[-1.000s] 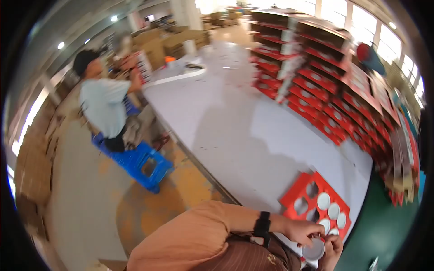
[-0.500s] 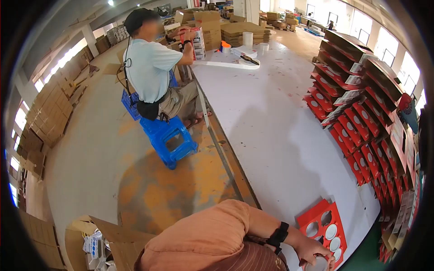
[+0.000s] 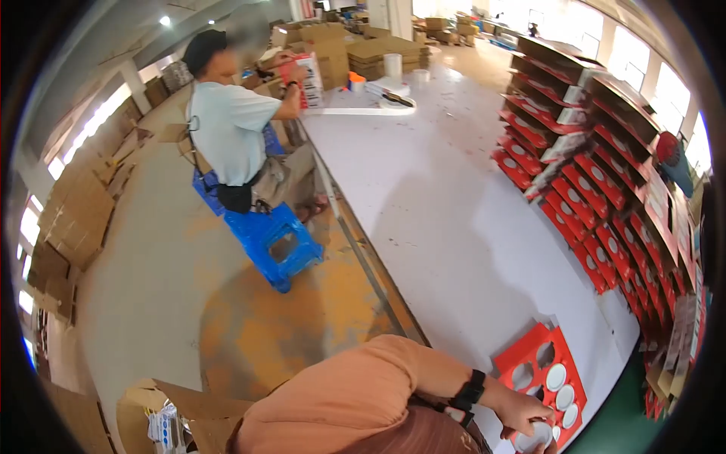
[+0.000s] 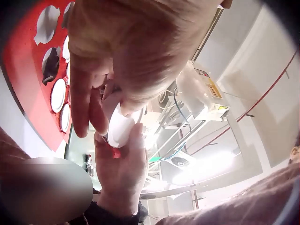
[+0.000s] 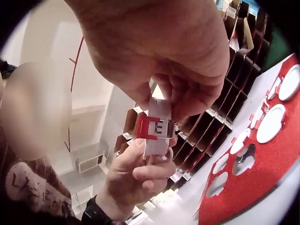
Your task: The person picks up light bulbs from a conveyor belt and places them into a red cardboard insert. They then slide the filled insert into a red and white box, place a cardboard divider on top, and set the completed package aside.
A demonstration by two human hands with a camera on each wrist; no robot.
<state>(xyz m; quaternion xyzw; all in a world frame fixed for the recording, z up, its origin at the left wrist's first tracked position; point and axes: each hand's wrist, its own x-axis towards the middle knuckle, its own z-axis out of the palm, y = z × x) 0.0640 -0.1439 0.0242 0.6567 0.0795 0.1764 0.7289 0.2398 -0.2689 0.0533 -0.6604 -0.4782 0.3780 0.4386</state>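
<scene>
Both hands pinch one white round piece point(image 3: 535, 437) low in the head view. My left hand point(image 3: 522, 411) grips its upper side, while little of my right hand point(image 3: 551, 446) shows at the frame's bottom. In the left wrist view the piece point(image 4: 124, 127) lies between my left hand point(image 4: 131, 51) above and my right hand point(image 4: 121, 173) below. The right wrist view shows its edge point(image 5: 158, 149) with a red clip-like part point(image 5: 146, 127), my right hand point(image 5: 159, 56) above and left hand point(image 5: 126, 176) below. Beside the hands lies a red board point(image 3: 522, 349) with round holes, several filled by white discs point(image 3: 556, 376).
Stacked red-and-brown trays point(image 3: 597, 189) line the table's right side. Further along the white table point(image 3: 431, 197) are a white strip point(image 3: 363, 112) and an orange-and-white roll point(image 3: 356, 81). A seated person point(image 3: 234, 125) holds a red-and-white box. An open carton point(image 3: 200, 405) stands at lower left.
The head view has swung and then shifted slightly, leaving less of my right hand visible than a second ago. Both hands stay on the white piece beside the board.
</scene>
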